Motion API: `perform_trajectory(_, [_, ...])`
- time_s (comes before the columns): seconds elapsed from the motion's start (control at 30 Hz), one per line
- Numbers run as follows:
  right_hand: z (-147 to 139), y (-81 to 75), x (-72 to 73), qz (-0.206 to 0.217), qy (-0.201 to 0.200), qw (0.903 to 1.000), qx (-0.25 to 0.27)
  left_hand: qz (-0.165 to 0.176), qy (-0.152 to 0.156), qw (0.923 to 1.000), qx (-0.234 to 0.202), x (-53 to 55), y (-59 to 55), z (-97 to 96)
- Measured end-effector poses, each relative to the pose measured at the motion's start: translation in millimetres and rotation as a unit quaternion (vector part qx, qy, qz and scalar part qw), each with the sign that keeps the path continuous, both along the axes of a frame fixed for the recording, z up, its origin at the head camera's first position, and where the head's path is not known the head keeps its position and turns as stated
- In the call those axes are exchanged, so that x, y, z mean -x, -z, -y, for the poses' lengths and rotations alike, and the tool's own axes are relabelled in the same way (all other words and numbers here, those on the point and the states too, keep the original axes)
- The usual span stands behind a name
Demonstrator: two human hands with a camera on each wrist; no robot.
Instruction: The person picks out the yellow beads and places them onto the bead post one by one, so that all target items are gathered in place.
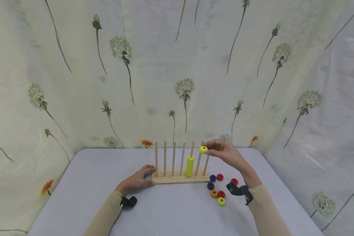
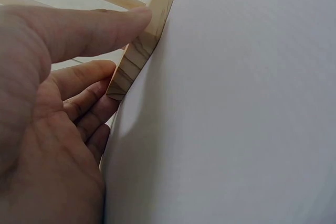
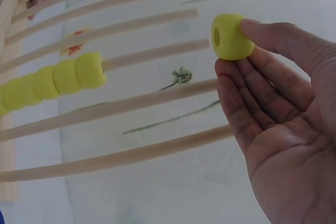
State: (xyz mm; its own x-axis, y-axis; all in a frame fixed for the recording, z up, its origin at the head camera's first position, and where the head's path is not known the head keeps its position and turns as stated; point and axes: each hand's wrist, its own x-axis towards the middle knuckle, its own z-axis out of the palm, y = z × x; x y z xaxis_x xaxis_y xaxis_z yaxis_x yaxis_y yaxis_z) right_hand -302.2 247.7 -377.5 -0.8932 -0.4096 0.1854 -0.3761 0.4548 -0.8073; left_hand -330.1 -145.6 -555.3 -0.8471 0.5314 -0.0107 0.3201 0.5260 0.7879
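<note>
A wooden peg rack (image 1: 177,180) with several upright pegs stands on the table. Its near left end is between the thumb and fingers of my left hand (image 1: 138,178); in the left wrist view the thumb rests on the base's end (image 2: 134,61). My right hand (image 1: 227,154) pinches a yellow bead (image 3: 237,38) between thumb and fingers, raised near the peg tops at the rack's right side. In the right wrist view the bead's hole faces the pegs, close to the tip of the peg that carries a stack of yellow beads (image 3: 63,80). The other pegs are bare.
Loose beads lie right of the rack: two blue (image 1: 210,186), several red ones including one (image 1: 220,177) at the back, an orange one (image 1: 213,193) and a yellow one (image 1: 221,202). A pale cloth covers the table (image 1: 171,213); a flower-patterned curtain (image 1: 153,82) hangs behind.
</note>
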Motion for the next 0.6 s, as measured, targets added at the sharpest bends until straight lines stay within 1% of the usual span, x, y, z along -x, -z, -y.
perform_trajectory(0.1, [3, -6.6, 3.4, -0.006, -0.008, 0.9999, 0.003, 0.001, -0.001, 1.0, 0.001, 0.4, -0.3, -0.2])
perform_trajectory(0.23, [5, -11.4, 10.1, -0.015, -0.023, 0.9996, 0.008, 0.002, -0.001, 1.0, 0.002, 0.1, -0.9, -0.3])
perform_trajectory(0.43, [10, -20.7, 16.9, -0.021, -0.024, 0.9994, 0.011, 0.0, -0.002, 1.0, 0.004, -1.0, -1.9, -0.5])
perform_trajectory(0.6, [13, -26.3, 23.5, -0.018, -0.027, 0.9993, 0.017, -0.002, 0.0, 1.0, 0.002, -1.0, -1.8, 0.1])
